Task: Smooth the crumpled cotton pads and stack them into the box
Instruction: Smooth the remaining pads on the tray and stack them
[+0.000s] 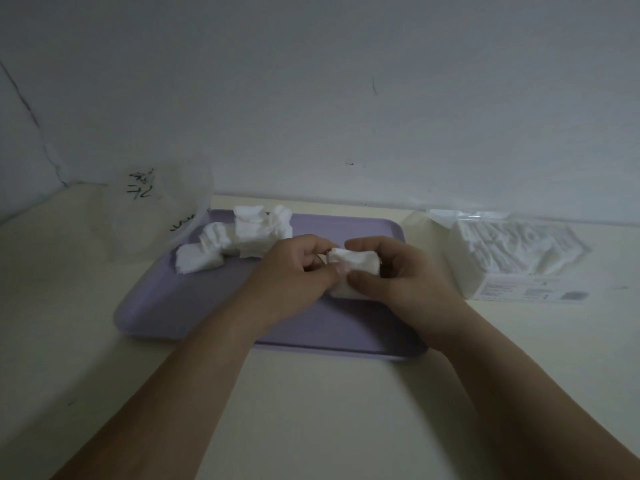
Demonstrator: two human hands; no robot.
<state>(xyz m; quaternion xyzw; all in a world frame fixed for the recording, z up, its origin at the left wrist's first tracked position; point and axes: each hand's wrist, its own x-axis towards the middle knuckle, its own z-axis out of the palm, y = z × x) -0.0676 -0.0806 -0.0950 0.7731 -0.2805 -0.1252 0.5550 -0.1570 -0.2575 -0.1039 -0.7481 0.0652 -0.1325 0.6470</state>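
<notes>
Over the middle of the purple tray [180, 313] both hands meet on one white cotton pad [353, 261]. My left hand [294, 271] pinches its left edge with curled fingers. My right hand [405, 275] grips its right side, thumb under the pad. A heap of several crumpled white pads [239, 237] lies at the tray's far left corner. The clear box [512, 251], holding a row of white pads, lies on its side to the right of the tray.
A clear plastic bag [152, 209] with black writing stands at the back left, touching the tray's corner. The cream table [311, 410] ends at a pale wall right behind the tray and box.
</notes>
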